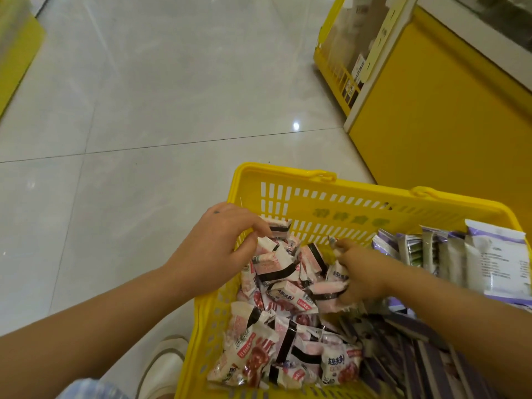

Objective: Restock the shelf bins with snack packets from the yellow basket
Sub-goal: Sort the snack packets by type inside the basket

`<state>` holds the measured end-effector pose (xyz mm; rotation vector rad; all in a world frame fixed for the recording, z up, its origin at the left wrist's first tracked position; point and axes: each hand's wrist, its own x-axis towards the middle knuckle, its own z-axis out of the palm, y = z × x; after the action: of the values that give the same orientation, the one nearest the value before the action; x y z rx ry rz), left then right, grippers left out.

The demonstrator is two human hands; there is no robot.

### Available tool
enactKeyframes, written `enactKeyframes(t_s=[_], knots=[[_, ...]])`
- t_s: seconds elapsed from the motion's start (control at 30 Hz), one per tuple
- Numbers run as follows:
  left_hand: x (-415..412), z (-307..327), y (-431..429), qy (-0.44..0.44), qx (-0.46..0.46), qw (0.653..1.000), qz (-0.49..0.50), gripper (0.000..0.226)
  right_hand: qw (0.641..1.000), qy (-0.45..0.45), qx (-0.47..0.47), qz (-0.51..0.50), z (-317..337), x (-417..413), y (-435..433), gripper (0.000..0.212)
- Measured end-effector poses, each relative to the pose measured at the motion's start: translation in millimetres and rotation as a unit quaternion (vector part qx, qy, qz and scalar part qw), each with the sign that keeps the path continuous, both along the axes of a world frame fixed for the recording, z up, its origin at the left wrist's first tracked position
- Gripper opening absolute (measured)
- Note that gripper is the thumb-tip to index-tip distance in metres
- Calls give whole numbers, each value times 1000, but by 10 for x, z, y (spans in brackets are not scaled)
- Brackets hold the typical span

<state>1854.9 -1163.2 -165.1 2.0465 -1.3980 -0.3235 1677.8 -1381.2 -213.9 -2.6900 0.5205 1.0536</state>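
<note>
Yellow basket (316,201) stands on the tiled floor (144,110), directly below the person. Its left half is filled with a loose pile of pink snack packets (285,295). Its right half holds purple packets (495,254), upright at the far side and lying flat nearer the person.

Left hand (213,251): reaches over the basket's left rim at the far corner. Fingers are curled, and thumb and forefinger pinch the top of the pink pile, where the packets lie directly under and ahead of the fingertips.

Right hand (362,275): inside the basket at mid-width, on the line between pink and purple stock. Fingers are curled round a bunch of pink packets, which protrude to the left of the fist and above it.

Yellow shelf unit (431,110) stands at upper right, well apart from both hands, with a shelf bin (336,67) at its end. A pale shoe (164,367) rests just beside the basket's left wall.
</note>
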Motion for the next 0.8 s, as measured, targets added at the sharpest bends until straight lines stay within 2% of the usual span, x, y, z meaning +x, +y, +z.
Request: enactKeyframes(t_s=[0.03,0.17,0.23,0.3,0.37,0.4,0.6,0.73,0.8], knots=[[-2,-1,3,6,-4,1000,3,19,1000,-18,10,-7,150,6,-24,51],[-28,24,10,32,-17,999,25,18,989,-115,91,-32,635,101,11,43],[-35,37,4,39,-22,999,30,18,973,-193,125,-16,625,216,180,58],[-39,39,3,40,-35,998,31,20,952,-254,170,-9,449,329,409,85],[-41,35,16,36,-43,998,32,21,944,-257,201,-40,203,397,579,108],[-39,33,23,34,-44,998,33,21,946,-240,209,-61,79,405,622,111],[-10,-13,11,22,-36,999,30,21,960,-190,198,-54,-308,382,745,82],[-9,4,7,28,-40,998,27,21,952,-192,220,-89,-63,449,505,75],[-7,0,8,30,-39,999,23,21,952,-201,193,-127,66,415,292,57]])
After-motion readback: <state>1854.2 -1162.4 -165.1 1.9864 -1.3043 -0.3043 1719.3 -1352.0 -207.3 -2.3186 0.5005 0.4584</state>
